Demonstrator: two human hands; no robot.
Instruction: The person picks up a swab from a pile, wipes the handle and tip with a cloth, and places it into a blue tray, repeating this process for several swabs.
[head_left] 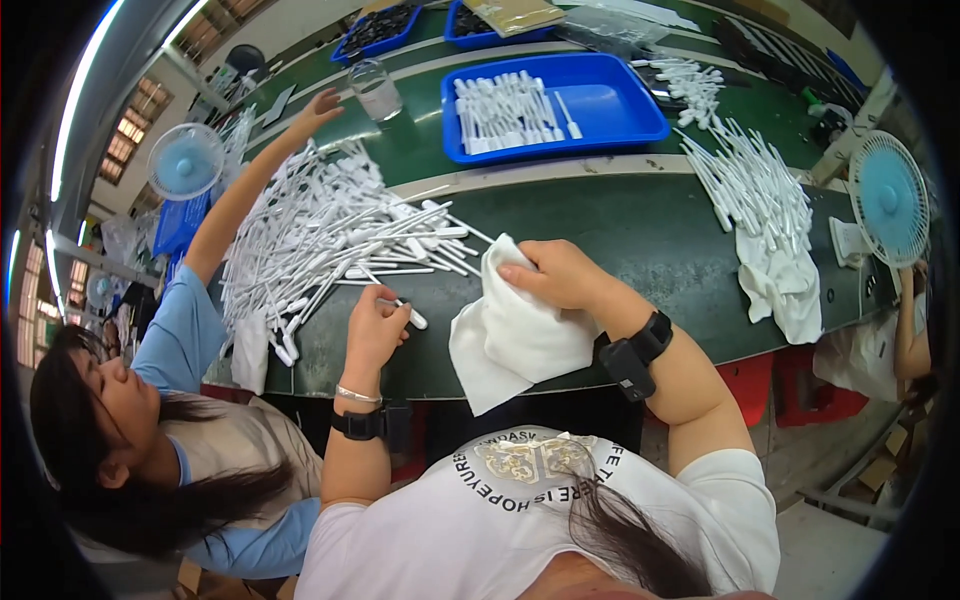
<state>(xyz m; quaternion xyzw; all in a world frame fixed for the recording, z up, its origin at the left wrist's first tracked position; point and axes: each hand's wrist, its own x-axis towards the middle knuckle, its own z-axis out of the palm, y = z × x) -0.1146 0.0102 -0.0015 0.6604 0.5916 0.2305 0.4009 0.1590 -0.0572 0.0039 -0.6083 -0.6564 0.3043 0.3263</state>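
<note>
Between the closed fingers of my left hand (376, 326) is a thin white plastic stick (417, 320); its wider, rounded end pokes out on the right. My right hand (556, 277) grips a white cloth (530, 345), which hangs in folds over the table's near edge. A thin white shaft runs into the cloth's upper left side; whether my fingers hold it through the fabric is hidden. Just beyond my left hand lies a large, loose heap of similar white sticks (330, 215), pointing many ways.
A blue tray (655, 128) holding white sticks stands ahead. At right, more sticks (750, 190) lie beside another white cloth (780, 285), near a fan (888, 200). On my left a co-worker's arm (245, 185) reaches over the heap toward a clear jar (376, 92).
</note>
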